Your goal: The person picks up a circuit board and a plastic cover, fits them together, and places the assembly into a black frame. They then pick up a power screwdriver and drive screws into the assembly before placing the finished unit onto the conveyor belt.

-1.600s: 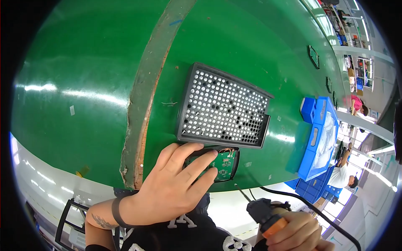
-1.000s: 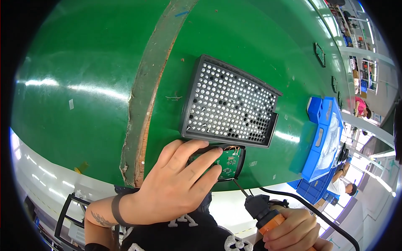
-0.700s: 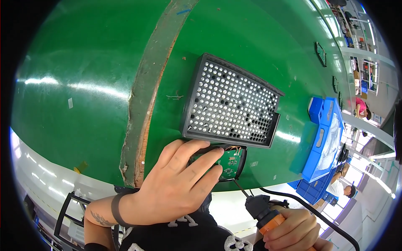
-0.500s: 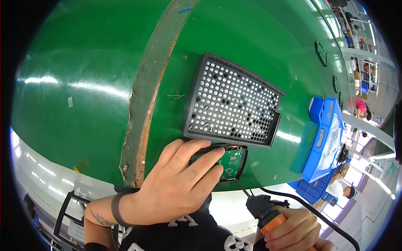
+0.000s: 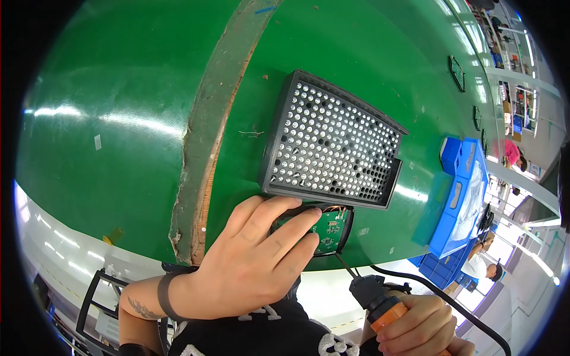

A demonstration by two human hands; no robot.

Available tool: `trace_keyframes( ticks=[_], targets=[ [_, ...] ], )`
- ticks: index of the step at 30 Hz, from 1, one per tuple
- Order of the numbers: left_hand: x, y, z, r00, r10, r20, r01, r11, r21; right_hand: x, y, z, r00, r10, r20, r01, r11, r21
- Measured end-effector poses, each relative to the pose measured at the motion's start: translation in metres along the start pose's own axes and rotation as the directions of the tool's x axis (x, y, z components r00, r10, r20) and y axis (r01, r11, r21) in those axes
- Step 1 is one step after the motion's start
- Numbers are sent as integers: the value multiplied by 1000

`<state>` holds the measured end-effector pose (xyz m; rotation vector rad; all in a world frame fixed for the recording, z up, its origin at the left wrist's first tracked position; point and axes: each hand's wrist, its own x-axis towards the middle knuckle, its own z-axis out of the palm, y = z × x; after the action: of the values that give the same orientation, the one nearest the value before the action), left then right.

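My left hand (image 5: 261, 261) lies over a green circuit board (image 5: 330, 230) set in a black frame at the near edge of the table. Its fingers bend down onto the board and hold it, covering the left part; the thumb is hidden. In my right hand (image 5: 418, 326) is an orange and black electric screwdriver (image 5: 386, 310), wrapped by the fingers. Its thin tip points up and left at the frame's near right corner; whether it touches cannot be made out. Just beyond the board stands a black tray (image 5: 323, 196) with rows of holes, many filled with shiny screws and a few dark.
A black cable (image 5: 439, 292) curves past the screwdriver at right. Blue plastic bins (image 5: 454, 199) stand at the table's right. A raised worn strip (image 5: 205, 136) crosses the green table. More frames (image 5: 456, 73) lie at the far right. Other people are in the background.
Very little differs. Tray and board appear a few pixels further right in the picture, while both hands and the screwdriver keep nearly the same places.
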<state>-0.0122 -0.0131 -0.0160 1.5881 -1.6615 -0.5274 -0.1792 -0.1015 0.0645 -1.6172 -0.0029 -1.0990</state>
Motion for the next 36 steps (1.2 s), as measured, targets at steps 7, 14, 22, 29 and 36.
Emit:
trace_keyframes(
  ticks=[7,14,22,29,36],
  targets=[
    [4,2,4,1000,1,-9,-1,1000,-4,7,-1,-12,985,113,129,-114,993,1],
    [2,3,1,1000,-3,-11,2,1000,-22,17,3,-8,960,173,218,-174,985,-15],
    [9,17,4,996,-64,-62,61,997,-37,50,19,-37,990,12,-142,-26,995,-94],
    [5,7,-9,966,-217,-144,234,966,113,48,30,-42,971,2,-240,-39,988,-148],
    [10,7,3,960,-229,-158,245,965,91,45,37,-50,955,9,-297,-61,985,-164]
  ],
)
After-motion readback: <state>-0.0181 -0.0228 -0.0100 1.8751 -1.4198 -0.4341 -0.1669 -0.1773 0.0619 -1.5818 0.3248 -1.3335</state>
